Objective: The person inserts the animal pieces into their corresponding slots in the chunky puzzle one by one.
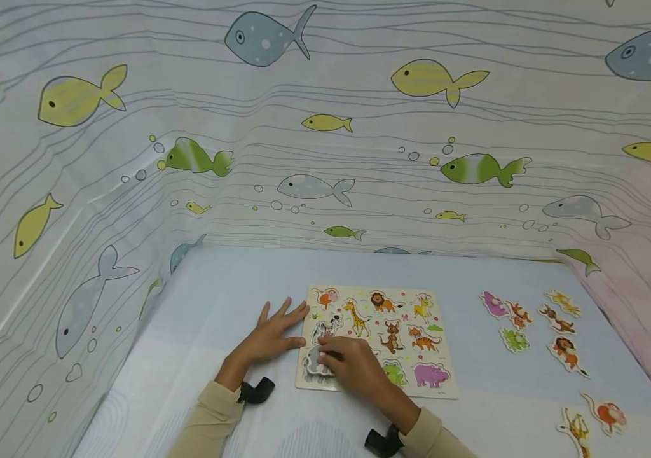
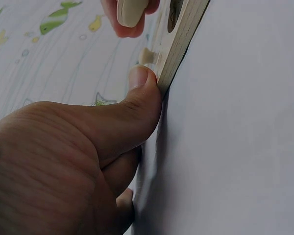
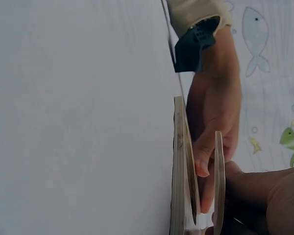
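Observation:
A wooden animal puzzle board (image 1: 379, 389) lies flat on the table. My right hand (image 1: 360, 366) pinches a grey animal puzzle piece (image 1: 315, 364), possibly an elephant, over the board's lower left corner. Seen edge-on in the right wrist view, the piece (image 3: 219, 181) is apart from the board (image 3: 179, 171). My left hand (image 1: 271, 337) lies with spread fingers on the table, fingertips at the board's left edge. Its thumb (image 2: 142, 98) touches that edge in the left wrist view. A zebra (image 1: 327, 326) shows just above the held piece, partly covered by my right fingers.
Loose animal pieces lie to the right: a hippo (image 1: 494, 305), tiger (image 1: 518, 314), frog (image 1: 514, 340), kangaroo (image 1: 557, 319), lion (image 1: 566, 353), a yellow animal (image 1: 563, 303), monkey (image 1: 610, 415) and giraffe (image 1: 576, 432). A fish-patterned sheet (image 1: 302, 152) stands behind the table.

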Demonstrator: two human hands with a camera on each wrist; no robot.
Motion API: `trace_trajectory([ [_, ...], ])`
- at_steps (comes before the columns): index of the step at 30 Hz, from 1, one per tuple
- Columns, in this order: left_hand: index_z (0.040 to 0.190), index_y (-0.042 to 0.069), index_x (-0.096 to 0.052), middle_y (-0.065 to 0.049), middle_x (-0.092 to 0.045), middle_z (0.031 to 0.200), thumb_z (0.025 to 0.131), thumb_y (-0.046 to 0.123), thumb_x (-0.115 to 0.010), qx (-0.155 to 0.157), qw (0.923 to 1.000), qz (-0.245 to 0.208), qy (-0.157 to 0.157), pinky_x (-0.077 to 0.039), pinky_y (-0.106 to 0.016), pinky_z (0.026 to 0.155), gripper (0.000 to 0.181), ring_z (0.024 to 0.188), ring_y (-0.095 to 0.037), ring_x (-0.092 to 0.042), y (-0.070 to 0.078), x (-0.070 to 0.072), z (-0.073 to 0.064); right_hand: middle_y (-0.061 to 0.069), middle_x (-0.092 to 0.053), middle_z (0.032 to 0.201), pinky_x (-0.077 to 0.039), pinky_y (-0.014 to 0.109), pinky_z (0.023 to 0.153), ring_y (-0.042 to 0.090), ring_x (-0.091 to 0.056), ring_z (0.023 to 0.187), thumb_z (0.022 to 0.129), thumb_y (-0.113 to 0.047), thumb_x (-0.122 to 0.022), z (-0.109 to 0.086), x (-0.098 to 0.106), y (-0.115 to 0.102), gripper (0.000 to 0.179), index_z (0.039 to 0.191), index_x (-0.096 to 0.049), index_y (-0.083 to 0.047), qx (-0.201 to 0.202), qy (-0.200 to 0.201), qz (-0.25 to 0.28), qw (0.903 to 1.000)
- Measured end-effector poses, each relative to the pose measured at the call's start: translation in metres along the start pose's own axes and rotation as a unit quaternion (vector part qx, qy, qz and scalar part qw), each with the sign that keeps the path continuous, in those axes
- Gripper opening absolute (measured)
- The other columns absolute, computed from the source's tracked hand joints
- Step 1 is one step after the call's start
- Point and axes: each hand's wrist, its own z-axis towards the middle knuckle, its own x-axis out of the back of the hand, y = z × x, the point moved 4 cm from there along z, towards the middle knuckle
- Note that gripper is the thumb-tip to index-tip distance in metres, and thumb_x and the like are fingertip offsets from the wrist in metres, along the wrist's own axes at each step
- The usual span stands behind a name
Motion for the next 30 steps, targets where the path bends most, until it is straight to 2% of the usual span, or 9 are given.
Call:
trace_trajectory([
  [7, 0.155, 0.016, -0.035, -0.001, -0.029, 0.163, 0.091, 0.037, -0.070, -0.004, 1.0000, 0.004, 0.002, 0.014, -0.064, 0.120, 0.076, 0.156, -0.036, -0.009, -0.001, 0.000, 0.000, 0.006, -0.073, 0.121, -0.056, 0.034, 0.099, 0.020, -0.067, 0.119, 0.087, -0.018, -0.076, -0.001, -0.004, 0.002, 0.020, 0.104, -0.078, -0.007, 0.010, 0.002, 0.001, 1.0000],
  [15, 0.156, 0.017, -0.035, 0.000, -0.029, 0.163, 0.091, 0.037, -0.070, -0.001, 1.0000, 0.005, 0.000, 0.015, -0.063, 0.121, 0.076, 0.156, -0.035, -0.008, -0.002, -0.001, 0.000, 0.005, -0.074, 0.121, -0.056, 0.035, 0.099, 0.019, -0.066, 0.121, 0.089, -0.018, -0.075, -0.001, -0.009, 0.000, 0.021, 0.106, -0.078, -0.007, 0.004, -0.004, -0.018, 0.9998],
  [30, 0.156, 0.016, -0.035, -0.002, -0.030, 0.163, 0.091, 0.037, -0.070, -0.007, 0.9999, 0.009, 0.004, 0.013, -0.065, 0.120, 0.076, 0.156, -0.035, -0.010, -0.001, 0.000, 0.000, 0.003, -0.074, 0.119, -0.056, 0.037, 0.100, 0.018, -0.065, 0.122, 0.089, -0.020, -0.075, -0.004, -0.016, -0.001, 0.022, 0.107, -0.078, -0.008, 0.023, 0.001, -0.049, 0.9985],
])
